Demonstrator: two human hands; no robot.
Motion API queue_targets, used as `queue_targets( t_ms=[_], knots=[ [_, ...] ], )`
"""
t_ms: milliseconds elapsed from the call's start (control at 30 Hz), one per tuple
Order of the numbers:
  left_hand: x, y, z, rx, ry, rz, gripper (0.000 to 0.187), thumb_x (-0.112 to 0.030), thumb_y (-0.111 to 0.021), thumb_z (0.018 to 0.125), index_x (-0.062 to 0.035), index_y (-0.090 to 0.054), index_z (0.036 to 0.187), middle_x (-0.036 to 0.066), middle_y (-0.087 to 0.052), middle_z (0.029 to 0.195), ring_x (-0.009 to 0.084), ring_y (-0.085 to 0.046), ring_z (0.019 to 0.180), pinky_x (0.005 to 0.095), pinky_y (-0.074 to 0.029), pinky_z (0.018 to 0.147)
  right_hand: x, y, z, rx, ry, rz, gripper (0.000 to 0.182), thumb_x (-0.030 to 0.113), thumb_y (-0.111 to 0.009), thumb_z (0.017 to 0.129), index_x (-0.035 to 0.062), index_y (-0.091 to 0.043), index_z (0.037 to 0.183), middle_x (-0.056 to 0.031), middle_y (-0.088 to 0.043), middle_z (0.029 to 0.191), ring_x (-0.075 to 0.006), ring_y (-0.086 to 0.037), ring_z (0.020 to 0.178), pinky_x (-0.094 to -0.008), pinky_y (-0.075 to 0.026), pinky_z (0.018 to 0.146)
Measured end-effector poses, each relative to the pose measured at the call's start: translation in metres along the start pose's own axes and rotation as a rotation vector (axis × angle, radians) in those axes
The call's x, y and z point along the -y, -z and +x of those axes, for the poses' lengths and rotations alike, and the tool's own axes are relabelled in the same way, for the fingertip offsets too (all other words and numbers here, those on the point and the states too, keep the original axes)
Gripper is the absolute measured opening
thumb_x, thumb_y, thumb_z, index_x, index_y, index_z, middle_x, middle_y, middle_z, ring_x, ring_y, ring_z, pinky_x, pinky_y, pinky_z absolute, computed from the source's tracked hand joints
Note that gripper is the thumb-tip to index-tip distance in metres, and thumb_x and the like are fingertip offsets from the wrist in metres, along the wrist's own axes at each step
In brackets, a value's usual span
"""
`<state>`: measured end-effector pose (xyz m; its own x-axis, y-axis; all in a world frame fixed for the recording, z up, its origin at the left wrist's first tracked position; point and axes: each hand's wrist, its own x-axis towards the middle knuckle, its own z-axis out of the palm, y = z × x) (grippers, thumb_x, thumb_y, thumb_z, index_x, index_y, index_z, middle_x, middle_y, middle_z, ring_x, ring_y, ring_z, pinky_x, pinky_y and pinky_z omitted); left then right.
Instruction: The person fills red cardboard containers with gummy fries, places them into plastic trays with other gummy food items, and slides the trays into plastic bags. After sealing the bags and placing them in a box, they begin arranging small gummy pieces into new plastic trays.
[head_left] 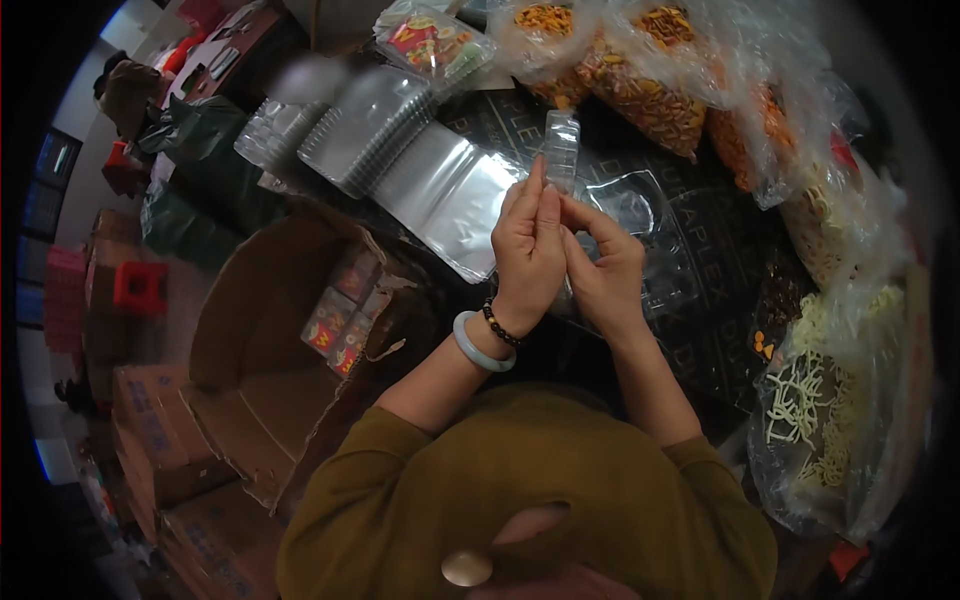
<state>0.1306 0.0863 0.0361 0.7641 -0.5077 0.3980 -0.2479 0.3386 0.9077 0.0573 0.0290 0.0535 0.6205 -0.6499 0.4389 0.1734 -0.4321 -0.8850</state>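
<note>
In the middle of the head view my two hands come together over the dark table. My left hand point(528, 235), with a beaded bracelet and a pale bangle at its wrist, has its fingers closed at the lower end of a narrow clear plastic piece point(562, 145). Close against it, my right hand point(607, 262) is pinched, thumb to fingers; what it grips is too small or hidden to make out. Below and right of the hands lies a clear plastic tray point(655, 225). To the left are a stack of clear film sheets or bags point(445, 205) and nested clear plastic containers point(365, 130).
Bags of orange snack pieces point(645, 95) line the back right, and a bag of pale strips point(810, 410) lies at right. An open cardboard box point(265, 310) with printed packets point(345, 320) stands at left. Behind it are closed cartons point(165, 420) and a red stool point(140, 287).
</note>
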Motion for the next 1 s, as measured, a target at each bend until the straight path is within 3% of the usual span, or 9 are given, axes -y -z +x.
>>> queue_targets(
  t_ms=[67,133,267,367,467,600,700,900,1000],
  knots=[
    [-0.009,-0.004,-0.004,0.023,-0.024,0.032,0.038,-0.006,-0.042,0.097,-0.0048,-0.047,0.135,0.005,-0.055,0.102,0.0113,-0.053,0.089,0.0246,-0.045,0.08,-0.002,0.004,0.001,0.02,-0.223,0.24,0.021,0.001,-0.06,0.086,-0.0008,-0.066,0.106,-0.0066,-0.068,0.092,-0.0136,-0.064,0.085,-0.0262,-0.05,0.078],
    [-0.018,0.011,0.009,0.287,-0.309,0.293,0.043,0.003,-0.043,0.09,-0.0052,-0.05,0.132,0.011,-0.054,0.104,0.0187,-0.054,0.092,0.028,-0.045,0.082,-0.005,0.013,-0.003,0.009,-0.385,0.498,0.02,0.001,-0.06,0.088,-0.0035,-0.064,0.107,-0.0064,-0.067,0.094,-0.0102,-0.062,0.086,-0.0227,-0.05,0.078],
    [-0.055,0.041,0.04,0.908,-0.209,0.508,0.051,0.009,-0.05,0.077,-0.0134,-0.057,0.122,0.014,-0.051,0.103,0.0263,-0.056,0.092,0.0322,-0.048,0.076,-0.017,0.027,-0.012,0.033,-0.554,0.782,0.017,0.002,-0.063,0.086,-0.0028,-0.064,0.103,-0.0061,-0.066,0.093,-0.0099,-0.061,0.084,-0.0214,-0.049,0.076],
    [-0.044,0.044,0.047,0.982,-0.334,0.771,0.047,0.004,-0.058,0.076,-0.0146,-0.058,0.119,0.013,-0.053,0.103,0.0285,-0.057,0.093,0.0338,-0.05,0.074,-0.023,0.028,-0.012,0.065,-0.672,0.89,0.018,0.003,-0.064,0.085,-0.0024,-0.064,0.103,-0.0051,-0.065,0.091,-0.0098,-0.06,0.08,-0.0202,-0.049,0.073],
    [-0.041,0.036,0.053,0.87,-0.816,0.924,0.028,-0.003,-0.061,0.076,-0.0094,-0.063,0.103,0.011,-0.056,0.105,0.0267,-0.058,0.101,0.0368,-0.051,0.079,-0.021,0.025,-0.013,-0.062,-0.704,0.908,0.019,0.002,-0.065,0.084,-0.0013,-0.064,0.103,-0.0045,-0.065,0.09,-0.0093,-0.058,0.076,-0.02,-0.048,0.07],
    [-0.033,0.031,0.057,0.855,-1.065,0.849,0.01,-0.005,-0.065,0.074,-0.006,-0.064,0.084,0.008,-0.057,0.104,0.0233,-0.057,0.109,0.0402,-0.046,0.093,-0.025,0.03,-0.014,-0.068,-0.694,0.806,0.02,0.002,-0.064,0.084,-0.0014,-0.064,0.104,-0.0045,-0.065,0.091,-0.0083,-0.058,0.075,-0.0203,-0.048,0.068],
    [-0.037,0.032,0.057,0.933,-1.029,0.822,0.005,-0.002,-0.062,0.074,-0.0051,-0.061,0.077,0.007,-0.058,0.097,0.0218,-0.056,0.112,0.0431,-0.039,0.104,-0.022,0.037,-0.018,-0.063,-0.648,0.659,0.022,0.003,-0.064,0.085,-0.0018,-0.063,0.106,-0.0044,-0.064,0.091,-0.0083,-0.057,0.076,-0.0207,-0.047,0.069],
    [-0.048,0.075,0.092,0.969,-0.832,1.01,0.009,0.004,-0.054,0.07,-0.0047,-0.052,0.073,0.008,-0.054,0.076,0.0258,-0.06,0.085,0.0462,-0.031,0.109,-0.049,0.054,-0.015,0.001,-0.552,0.11,0.028,0.008,-0.061,0.086,-0.0057,-0.062,0.11,-0.0008,-0.062,0.079,-0.0047,-0.051,0.069,-0.0181,-0.043,0.067],
    [-0.04,0.086,0.124,0.88,-0.798,0.98,0.013,0.002,-0.054,0.071,-0.0027,-0.057,0.083,0.011,-0.054,0.079,0.0295,-0.056,0.086,0.0443,-0.039,0.1,-0.06,0.027,-0.024,0.149,-0.327,-0.431,0.04,0.013,-0.052,0.085,-0.0043,-0.053,0.121,-0.0223,-0.063,0.093,-0.0324,-0.063,0.077,-0.0411,-0.05,0.07]
  ],
)
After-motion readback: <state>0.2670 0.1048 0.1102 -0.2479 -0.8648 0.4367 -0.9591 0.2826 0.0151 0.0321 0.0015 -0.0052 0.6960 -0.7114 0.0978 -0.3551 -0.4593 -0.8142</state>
